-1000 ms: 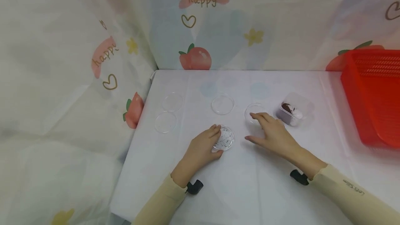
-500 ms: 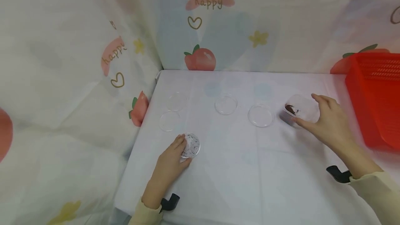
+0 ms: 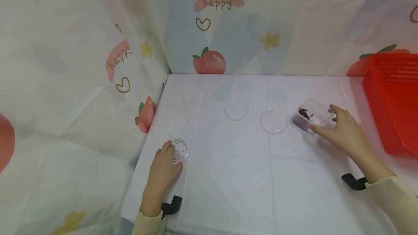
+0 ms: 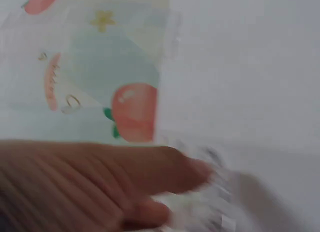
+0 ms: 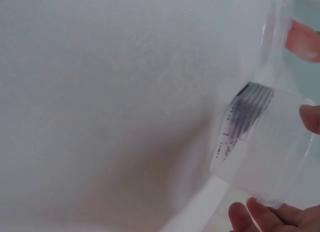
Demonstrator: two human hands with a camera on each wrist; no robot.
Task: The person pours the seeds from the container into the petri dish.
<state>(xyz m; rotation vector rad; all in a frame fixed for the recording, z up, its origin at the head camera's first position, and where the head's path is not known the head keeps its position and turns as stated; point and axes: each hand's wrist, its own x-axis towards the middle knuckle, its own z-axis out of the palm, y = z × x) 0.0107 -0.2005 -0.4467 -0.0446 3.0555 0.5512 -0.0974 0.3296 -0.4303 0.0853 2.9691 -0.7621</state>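
While the left hand [image 3: 161,168] pinches the speckled dish [image 3: 181,151] at the near left, just beside a clear dish [image 3: 177,126], the right hand [image 3: 347,133] grips the clear box [image 3: 314,114] at the far right between thumb and fingers. Two more dishes [image 3: 273,121] lie farther in the middle.

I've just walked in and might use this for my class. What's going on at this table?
A person is using both hands. The left hand holds a speckled round dish near the table's left side, while the right hand grips a clear plastic box with dark and white contents. Two clear round dishes lie beyond the left hand, two more in between. A red basket stands at the right. Whether the box is lifted isn't clear.
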